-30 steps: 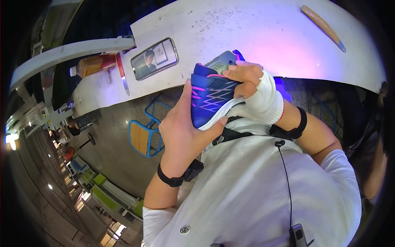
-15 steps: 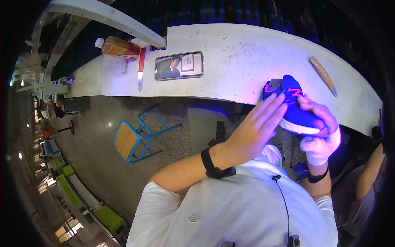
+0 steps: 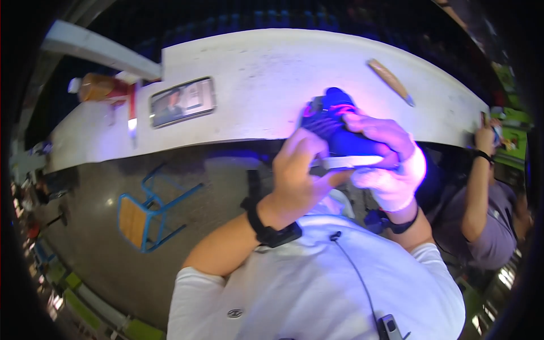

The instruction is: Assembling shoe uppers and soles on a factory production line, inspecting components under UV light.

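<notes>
A: What do you have in the hands?

B: I see a dark blue sports shoe with pink trim and a white sole (image 3: 340,133), held up in front of the chest, over the near edge of the long white worktable (image 3: 266,79). My left hand (image 3: 300,175) is bare, curled around the shoe's near side, fingers closed on the upper and sole. My right hand (image 3: 388,161), in a white fabric glove, grips from the top and far side, fingers wrapped over the upper.

A: Wrists?

B: Black band on each.

A: Table contents?

B: A flat phone with a lit screen (image 3: 182,101) lies left of the shoe, well apart. Further left, a red-handled blade tool (image 3: 131,110) and a brown bottle lying on its side (image 3: 99,86). A tan wooden-handled tool (image 3: 391,82) lies right of the shoe.

A: Anything else?

B: A blue metal chair with a wooden seat (image 3: 141,215) on the floor, and another person in a grey shirt (image 3: 487,221) at right.
</notes>
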Demonstrator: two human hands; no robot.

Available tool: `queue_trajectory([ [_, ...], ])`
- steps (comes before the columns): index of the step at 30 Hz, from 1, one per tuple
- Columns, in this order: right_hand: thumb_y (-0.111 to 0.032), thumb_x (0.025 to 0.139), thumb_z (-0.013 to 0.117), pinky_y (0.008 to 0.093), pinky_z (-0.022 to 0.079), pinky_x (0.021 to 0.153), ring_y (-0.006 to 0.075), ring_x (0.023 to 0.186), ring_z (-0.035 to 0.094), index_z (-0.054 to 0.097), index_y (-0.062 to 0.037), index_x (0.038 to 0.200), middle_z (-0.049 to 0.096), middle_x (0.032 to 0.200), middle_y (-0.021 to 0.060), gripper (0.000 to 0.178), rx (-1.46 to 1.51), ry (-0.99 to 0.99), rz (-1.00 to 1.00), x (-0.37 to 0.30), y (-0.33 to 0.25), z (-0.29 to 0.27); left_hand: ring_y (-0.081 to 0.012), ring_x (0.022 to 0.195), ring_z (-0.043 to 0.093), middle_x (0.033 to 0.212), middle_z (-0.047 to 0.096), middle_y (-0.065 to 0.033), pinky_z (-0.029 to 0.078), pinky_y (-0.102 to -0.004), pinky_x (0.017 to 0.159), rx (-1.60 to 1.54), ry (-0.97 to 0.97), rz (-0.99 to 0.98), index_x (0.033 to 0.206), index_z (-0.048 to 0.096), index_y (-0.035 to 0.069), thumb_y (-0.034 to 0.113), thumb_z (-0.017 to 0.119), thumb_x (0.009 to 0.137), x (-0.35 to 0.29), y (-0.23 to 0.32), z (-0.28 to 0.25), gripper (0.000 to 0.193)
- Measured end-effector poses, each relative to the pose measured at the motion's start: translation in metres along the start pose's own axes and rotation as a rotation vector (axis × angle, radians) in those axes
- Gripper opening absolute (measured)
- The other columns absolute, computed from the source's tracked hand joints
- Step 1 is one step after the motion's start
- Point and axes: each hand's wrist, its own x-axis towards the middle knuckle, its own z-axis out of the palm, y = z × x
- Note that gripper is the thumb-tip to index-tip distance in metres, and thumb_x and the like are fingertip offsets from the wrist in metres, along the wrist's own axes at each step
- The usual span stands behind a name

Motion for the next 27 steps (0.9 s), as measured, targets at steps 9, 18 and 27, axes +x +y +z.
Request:
queue_trajectory([
  [9, -0.022, 0.062, 0.103, 0.0531, 0.054, 0.111, 0.0374, 0.12, 0.072, 0.067, 0.0022, 0.125, 0.075, 0.123, 0.0217, 0.077, 0.193, 0.078, 0.1, -0.008, 0.014, -0.01, -0.0272, 0.08, 0.058, 0.089, 0.058, -0.0082, 0.048, -0.0364, 0.069, -0.165, 0.075, 0.136, 0.096, 0.055, 0.007, 0.011, 0.098, 0.071, 0.015, 0.002, 0.018, 0.05],
  [18, -0.031, 0.081, 0.096, 0.0632, 0.056, 0.105, 0.0436, 0.109, 0.075, 0.061, -0.0051, 0.119, 0.075, 0.11, 0.0233, 0.058, 0.008, 0.057, -0.036, -0.019, 0.024, -0.026, -0.0159, 0.08, 0.062, 0.091, 0.062, -0.0049, 0.052, -0.0282, 0.068, -0.285, -0.141, -0.169, 0.09, 0.061, 0.006, 0.005, 0.098, 0.066, 0.031, 0.011, 0.015, 0.045],
  [27, -0.034, 0.087, 0.087, 0.0525, 0.052, 0.112, 0.0401, 0.127, 0.067, 0.068, -0.0019, 0.121, 0.071, 0.132, 0.024, 0.051, 0.365, 0.28, 0.377, -0.083, 0.082, -0.078, -0.0321, 0.088, 0.055, 0.102, 0.06, -0.0116, 0.045, -0.0438, 0.082, 0.429, -0.464, 0.178, 0.098, 0.059, 0.005, 0.011, 0.095, 0.071, 0.053, 0.001, 0.052, 0.045],
])
